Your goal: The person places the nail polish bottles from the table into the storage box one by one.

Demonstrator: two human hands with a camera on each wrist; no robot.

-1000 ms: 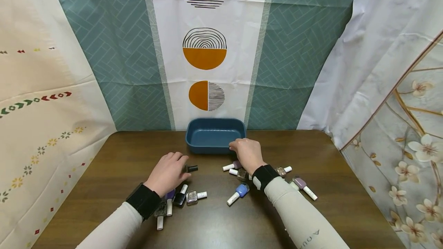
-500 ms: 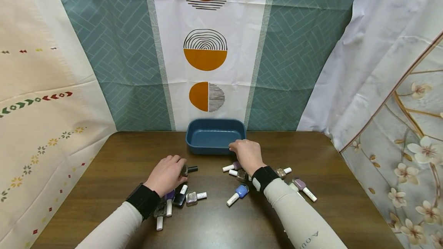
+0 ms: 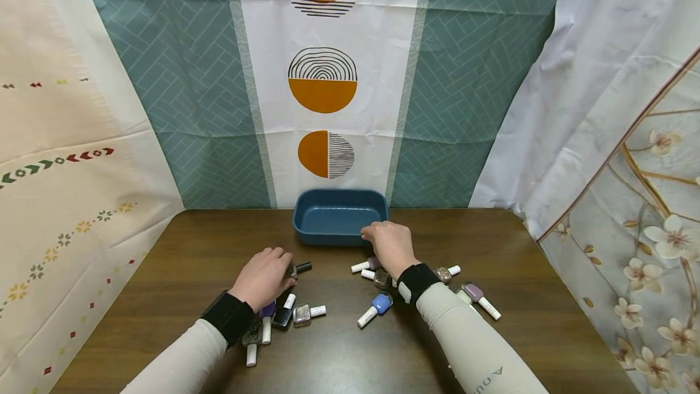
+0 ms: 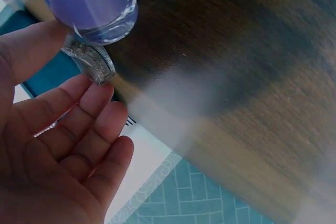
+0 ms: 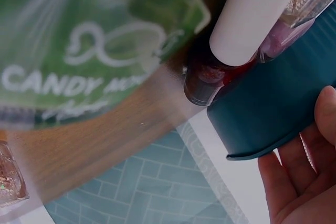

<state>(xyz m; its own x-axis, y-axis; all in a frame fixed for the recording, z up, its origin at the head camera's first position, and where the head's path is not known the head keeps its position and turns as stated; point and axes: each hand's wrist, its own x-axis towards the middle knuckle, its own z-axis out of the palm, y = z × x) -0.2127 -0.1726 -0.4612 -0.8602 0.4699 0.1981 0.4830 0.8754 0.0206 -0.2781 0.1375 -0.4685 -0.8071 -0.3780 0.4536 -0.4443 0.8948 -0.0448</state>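
While gripping the tray (image 3: 328, 239) by its near wall at right with the right hand (image 3: 391, 243), holds the glitter bottle (image 4: 95, 62), near and left of it, between thumb and bent fingers of the left hand (image 3: 265, 278); cannot tell how firmly. Probably light, stiff, slippery and, if glass, breakable: best pinched across its sides, leaving the black cap (image 3: 304, 266) free.

"How many bottles (image 3: 382, 302)?"

"At least eleven; the right sleeve (image 3: 470, 334) hides too much for an exact count."

"And the rest?"

"One tray (image 3: 333, 239), one worktop (image 3: 339, 357), two hands (image 3: 389, 245), two wristbands (image 3: 228, 318)."
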